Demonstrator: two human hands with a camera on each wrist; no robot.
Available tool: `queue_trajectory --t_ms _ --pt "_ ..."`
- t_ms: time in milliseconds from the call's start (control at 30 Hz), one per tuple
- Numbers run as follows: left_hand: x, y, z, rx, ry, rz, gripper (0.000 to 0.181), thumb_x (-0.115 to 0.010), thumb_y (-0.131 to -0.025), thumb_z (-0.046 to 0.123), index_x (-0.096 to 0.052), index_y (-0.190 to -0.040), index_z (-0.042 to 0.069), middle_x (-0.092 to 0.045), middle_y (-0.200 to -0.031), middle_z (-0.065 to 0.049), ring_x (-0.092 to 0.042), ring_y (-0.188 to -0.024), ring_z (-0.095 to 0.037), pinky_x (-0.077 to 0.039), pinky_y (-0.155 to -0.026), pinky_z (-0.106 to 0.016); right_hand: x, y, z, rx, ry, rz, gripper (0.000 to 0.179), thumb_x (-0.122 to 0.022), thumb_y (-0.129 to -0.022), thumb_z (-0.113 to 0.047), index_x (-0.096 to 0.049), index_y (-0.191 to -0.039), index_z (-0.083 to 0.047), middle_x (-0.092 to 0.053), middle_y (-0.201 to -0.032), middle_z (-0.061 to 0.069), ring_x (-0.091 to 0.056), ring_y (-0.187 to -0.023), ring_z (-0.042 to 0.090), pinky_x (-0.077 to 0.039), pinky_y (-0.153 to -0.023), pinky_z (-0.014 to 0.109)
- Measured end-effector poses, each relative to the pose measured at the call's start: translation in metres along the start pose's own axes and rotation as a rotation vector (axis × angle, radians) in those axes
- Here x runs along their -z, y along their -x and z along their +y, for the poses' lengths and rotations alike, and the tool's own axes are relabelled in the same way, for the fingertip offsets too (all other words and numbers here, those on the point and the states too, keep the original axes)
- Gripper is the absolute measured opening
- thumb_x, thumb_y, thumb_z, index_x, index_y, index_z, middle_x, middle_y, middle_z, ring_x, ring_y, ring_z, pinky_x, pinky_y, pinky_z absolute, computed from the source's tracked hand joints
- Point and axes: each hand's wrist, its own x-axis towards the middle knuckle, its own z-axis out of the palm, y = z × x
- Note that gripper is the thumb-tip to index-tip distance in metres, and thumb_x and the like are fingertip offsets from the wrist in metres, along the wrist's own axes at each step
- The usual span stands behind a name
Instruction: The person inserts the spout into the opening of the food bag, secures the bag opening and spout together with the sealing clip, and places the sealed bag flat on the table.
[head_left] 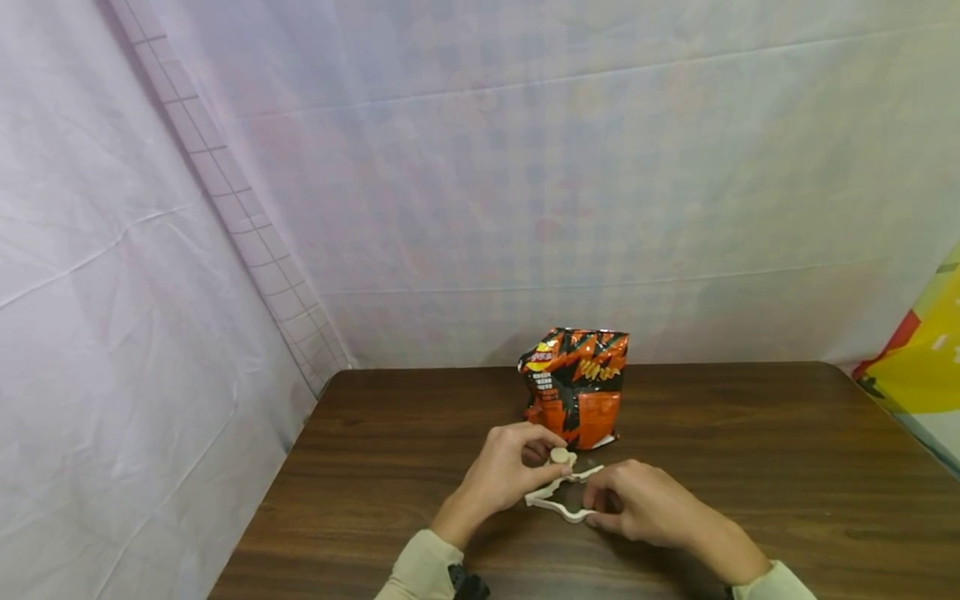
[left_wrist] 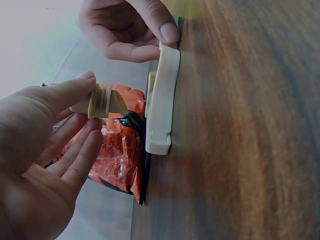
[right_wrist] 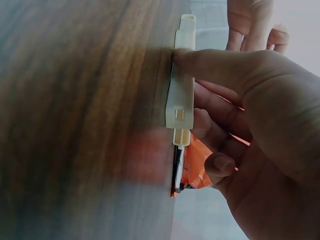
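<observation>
My left hand (head_left: 504,468) pinches a small cream capped spout (left_wrist: 102,102) between thumb and fingers. It has a round top, ribbed rings and a tapered end, and is held above the table in the left wrist view. My right hand (head_left: 643,504) grips the near right part of a cream plastic bag clip (head_left: 555,505), thumb along its side. The clip's arms are spread into an angular open outline, low at the tabletop. In the right wrist view a small square slot shows in the clip (right_wrist: 186,102). Just behind both hands stands an orange and black snack bag (head_left: 581,387).
The dark wood-grain table (head_left: 405,450) ends at a pale sheet wall (head_left: 480,208). Another white sheet (head_left: 112,333) hangs on the left. Yellow and red material (head_left: 918,358) is beyond the table's right edge.
</observation>
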Motion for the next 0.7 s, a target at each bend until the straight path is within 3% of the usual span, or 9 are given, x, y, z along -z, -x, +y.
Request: queue_trajectory --t_ms 233,467,700 --pt "0.0014 -0.0002 0.0007 -0.020 0.016 0.026 0.026 -0.083 -0.084 0.030 -0.076 -0.106 0.017 -0.071 -0.094 0.009 -0.068 -0.081 0.000 -0.061 -0.072 -0.023 -0.0006 0.0001 -0.0011 0.012 0.030 0.060 0.018 -0.077 -0.084 -0.051 -0.062 -0.082 -0.044 -0.054 -0.068 -0.029 -0.049 -0.059 -0.008 -0.039 -0.052 0.017" --pt "0.0033 0.0004 0.0019 -0.017 0.027 0.040 0.028 -0.080 -0.086 0.033 -0.076 -0.108 0.016 -0.072 -0.097 0.007 -0.069 -0.083 -0.002 -0.061 -0.073 -0.023 0.0007 -0.0013 0.0011 -0.028 0.056 0.114 0.012 -0.075 -0.089 -0.047 -0.064 -0.087 -0.042 -0.054 -0.070 -0.028 -0.049 -0.060 -0.008 -0.039 -0.053 0.017" --pt "0.0063 -0.0004 0.0004 -0.050 0.016 0.080 0.029 -0.081 -0.086 0.031 -0.076 -0.110 0.014 -0.075 -0.101 0.004 -0.071 -0.083 -0.005 -0.061 -0.074 -0.025 0.0033 -0.0032 0.0032 -0.055 0.138 0.202 0.010 -0.076 -0.088 -0.043 -0.067 -0.091 -0.040 -0.059 -0.081 -0.031 -0.057 -0.071 -0.006 -0.046 -0.061 0.020"
